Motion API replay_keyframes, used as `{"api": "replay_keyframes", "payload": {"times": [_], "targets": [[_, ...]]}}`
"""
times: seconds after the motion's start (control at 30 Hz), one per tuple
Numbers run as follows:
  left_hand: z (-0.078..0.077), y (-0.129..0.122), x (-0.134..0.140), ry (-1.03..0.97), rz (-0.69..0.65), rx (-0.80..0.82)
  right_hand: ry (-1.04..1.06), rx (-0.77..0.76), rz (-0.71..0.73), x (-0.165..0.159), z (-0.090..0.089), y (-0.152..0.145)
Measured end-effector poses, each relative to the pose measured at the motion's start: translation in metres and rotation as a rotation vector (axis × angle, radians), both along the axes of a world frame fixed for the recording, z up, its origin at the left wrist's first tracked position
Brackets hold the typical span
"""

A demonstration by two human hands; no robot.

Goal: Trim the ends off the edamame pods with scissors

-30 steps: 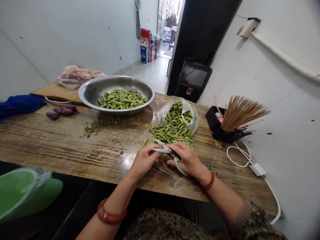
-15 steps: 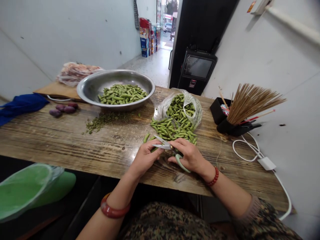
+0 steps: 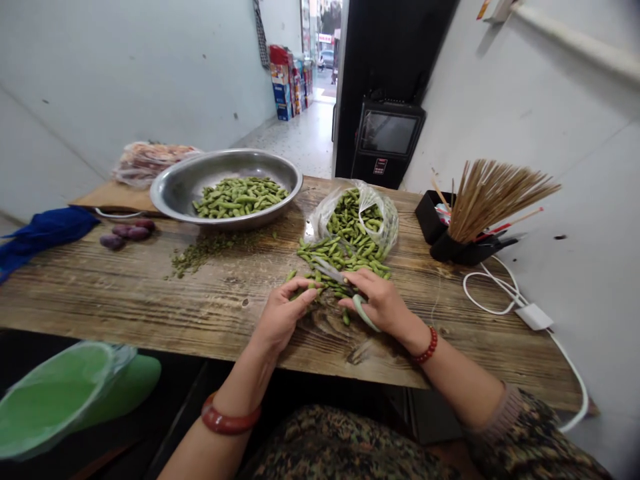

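Note:
My right hand (image 3: 380, 301) is closed around the light-green handles of a pair of scissors (image 3: 367, 313). Their blades point up and left over loose edamame pods (image 3: 333, 252) and look nearly closed. To the left, my left hand (image 3: 283, 313) pinches a green edamame pod (image 3: 299, 292), partly hidden by the fingers. Behind both hands, more pods spill from a clear plastic bag (image 3: 389, 217) lying on its side. A wide metal basin (image 3: 173, 190) at the back left holds a heap of pods.
Small green trimmings (image 3: 193, 257) lie before the basin. Several purple-red fruits (image 3: 139, 232) and a blue cloth (image 3: 55, 230) are farther left. A black holder with sticks (image 3: 443, 247) and a white cable (image 3: 483, 310) occupy the right. A green lined bin (image 3: 125, 387) stands below the table's left edge.
The scissor blades have swung away from my left fingers and come closer together. A short pod now lies on the table between my hands. The camera view has shifted slightly.

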State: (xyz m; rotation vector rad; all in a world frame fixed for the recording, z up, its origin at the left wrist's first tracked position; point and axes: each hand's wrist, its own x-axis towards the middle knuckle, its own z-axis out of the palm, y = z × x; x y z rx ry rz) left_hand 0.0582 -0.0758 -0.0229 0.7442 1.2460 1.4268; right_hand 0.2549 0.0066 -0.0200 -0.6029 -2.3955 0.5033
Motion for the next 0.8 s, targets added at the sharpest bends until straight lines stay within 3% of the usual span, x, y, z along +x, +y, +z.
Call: {"api": "replay_keyframes", "payload": {"times": [0.1, 0.3, 0.8], "targets": [[0.003, 0.001, -0.003, -0.161, 0.023, 0.038, 0.057, 0.002, -0.049, -0.001, -0.001, 0.0], [0.006, 0.0, -0.003, -0.309, 0.005, 0.005, -0.011, -0.019, 0.037, -0.005, -0.003, -0.007], [0.003, 0.0, 0.006, -0.299, -0.064, 0.051, -0.034, -0.016, 0.058, -0.005, -0.002, -0.01]]}}
